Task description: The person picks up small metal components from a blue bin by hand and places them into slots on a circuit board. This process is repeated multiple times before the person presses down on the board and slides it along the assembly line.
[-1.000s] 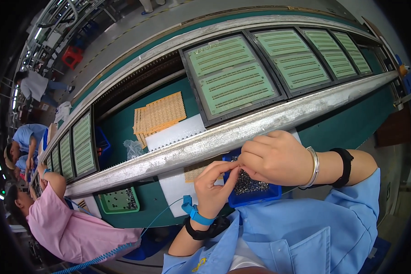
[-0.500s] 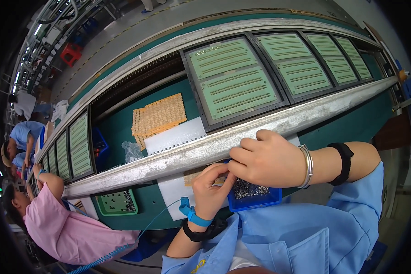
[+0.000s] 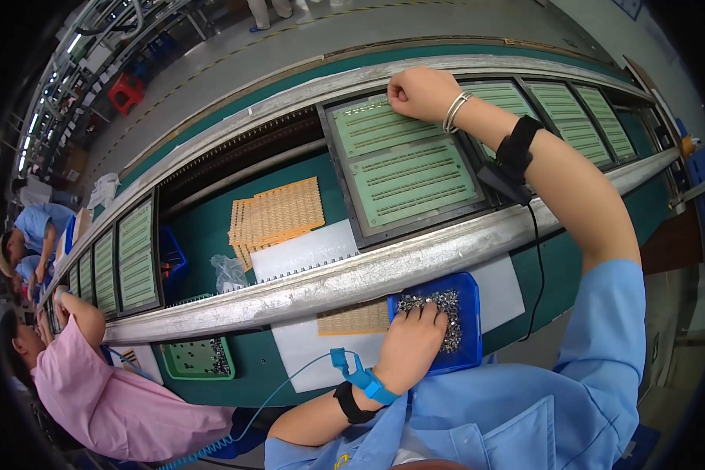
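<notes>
Your right hand's (image 3: 424,92) grip is curled inward over the upper edge of the near green panel (image 3: 415,192); its fingertips are turned from view, so whether it pinches a part cannot be told. Your left hand (image 3: 410,350) has its fingers slightly spread and dipped into the small metal parts (image 3: 451,333) in the blue bin (image 3: 468,357); whether it has hold of any is hidden. A short run of shiny pieces (image 3: 360,109) lines the panel's top edge, so this one looks barely begun; its lower rows show none you could make out. Panels further right (image 3: 568,117) look similarly unfilled, though small. Beyond the metal rail (image 3: 329,276), orange perforated sheets (image 3: 278,211) lie on your green counter (image 3: 321,174).
</notes>
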`<state>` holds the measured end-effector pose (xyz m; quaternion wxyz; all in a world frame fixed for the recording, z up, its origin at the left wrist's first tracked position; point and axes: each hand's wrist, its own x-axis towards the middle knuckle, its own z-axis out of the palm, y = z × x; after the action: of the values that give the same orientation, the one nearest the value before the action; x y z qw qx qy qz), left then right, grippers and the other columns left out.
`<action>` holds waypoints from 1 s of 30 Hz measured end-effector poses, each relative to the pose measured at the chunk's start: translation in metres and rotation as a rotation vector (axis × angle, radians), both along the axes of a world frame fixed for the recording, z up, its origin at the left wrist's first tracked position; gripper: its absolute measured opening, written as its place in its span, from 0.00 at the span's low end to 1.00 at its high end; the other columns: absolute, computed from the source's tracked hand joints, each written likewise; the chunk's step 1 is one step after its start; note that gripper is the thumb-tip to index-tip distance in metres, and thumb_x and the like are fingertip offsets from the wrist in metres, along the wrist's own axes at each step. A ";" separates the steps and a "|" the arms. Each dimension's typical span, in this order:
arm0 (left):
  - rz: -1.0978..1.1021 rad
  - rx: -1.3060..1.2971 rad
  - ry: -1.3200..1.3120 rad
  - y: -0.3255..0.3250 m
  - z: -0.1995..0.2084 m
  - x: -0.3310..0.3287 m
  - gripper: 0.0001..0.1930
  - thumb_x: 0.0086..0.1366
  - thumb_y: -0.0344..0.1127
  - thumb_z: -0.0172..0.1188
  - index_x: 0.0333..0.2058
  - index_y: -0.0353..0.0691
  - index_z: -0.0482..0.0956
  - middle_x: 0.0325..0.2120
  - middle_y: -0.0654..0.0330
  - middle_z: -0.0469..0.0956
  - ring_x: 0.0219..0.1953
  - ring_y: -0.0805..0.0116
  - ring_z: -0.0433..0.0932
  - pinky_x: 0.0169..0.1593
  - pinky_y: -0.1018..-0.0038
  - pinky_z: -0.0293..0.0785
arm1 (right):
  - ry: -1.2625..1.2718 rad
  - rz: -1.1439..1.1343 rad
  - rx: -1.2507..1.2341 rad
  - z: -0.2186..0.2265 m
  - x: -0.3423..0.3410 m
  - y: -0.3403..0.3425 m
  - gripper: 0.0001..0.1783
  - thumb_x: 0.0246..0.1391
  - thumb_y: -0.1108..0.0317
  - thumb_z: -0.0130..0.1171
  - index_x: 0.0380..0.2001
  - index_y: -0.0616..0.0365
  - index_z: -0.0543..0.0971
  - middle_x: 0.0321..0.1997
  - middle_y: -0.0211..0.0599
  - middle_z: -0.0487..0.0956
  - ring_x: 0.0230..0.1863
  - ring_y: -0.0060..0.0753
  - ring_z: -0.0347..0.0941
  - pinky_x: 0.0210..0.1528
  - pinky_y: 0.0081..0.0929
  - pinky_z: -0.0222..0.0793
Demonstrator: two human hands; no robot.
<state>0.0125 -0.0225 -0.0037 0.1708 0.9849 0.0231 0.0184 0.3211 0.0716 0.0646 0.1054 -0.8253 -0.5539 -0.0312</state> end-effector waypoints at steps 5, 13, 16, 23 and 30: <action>-0.048 -0.037 -0.043 0.000 0.000 -0.002 0.04 0.50 0.30 0.51 0.27 0.41 0.71 0.28 0.60 0.71 0.31 0.67 0.73 0.35 0.72 0.67 | -0.142 0.060 -0.032 -0.002 0.002 0.003 0.06 0.43 0.64 0.54 0.22 0.51 0.77 0.23 0.31 0.76 0.28 0.35 0.74 0.29 0.32 0.69; -0.004 -0.274 -0.206 0.005 0.001 0.008 0.08 0.47 0.32 0.57 0.28 0.42 0.70 0.25 0.60 0.69 0.28 0.63 0.73 0.32 0.69 0.68 | -0.571 0.212 -0.108 0.001 0.000 0.014 0.05 0.42 0.67 0.55 0.20 0.53 0.78 0.24 0.35 0.77 0.30 0.40 0.75 0.29 0.36 0.69; 0.018 -0.367 -0.230 0.007 0.005 0.000 0.09 0.47 0.31 0.56 0.29 0.42 0.69 0.25 0.59 0.68 0.28 0.61 0.72 0.31 0.68 0.69 | -0.552 0.155 -0.161 0.004 -0.009 0.026 0.09 0.45 0.63 0.53 0.20 0.56 0.76 0.26 0.36 0.76 0.30 0.41 0.74 0.28 0.38 0.68; 0.107 -0.582 -0.410 -0.004 -0.014 -0.008 0.09 0.49 0.29 0.54 0.29 0.39 0.64 0.26 0.56 0.65 0.28 0.55 0.71 0.29 0.64 0.67 | -0.380 0.214 0.055 0.009 -0.033 -0.023 0.07 0.46 0.66 0.57 0.25 0.57 0.73 0.24 0.41 0.72 0.27 0.44 0.70 0.28 0.37 0.64; 0.145 -1.119 -0.623 0.011 -0.005 -0.020 0.06 0.49 0.25 0.53 0.26 0.36 0.65 0.24 0.57 0.65 0.26 0.59 0.69 0.28 0.68 0.66 | -0.048 0.717 0.076 0.042 -0.160 -0.114 0.06 0.38 0.75 0.59 0.23 0.58 0.73 0.24 0.38 0.72 0.26 0.42 0.69 0.27 0.33 0.63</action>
<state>-0.0073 -0.0112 -0.0087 0.6558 0.6912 0.0448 0.3002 0.1607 -0.0426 0.1066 0.1269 -0.5730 -0.8091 -0.0322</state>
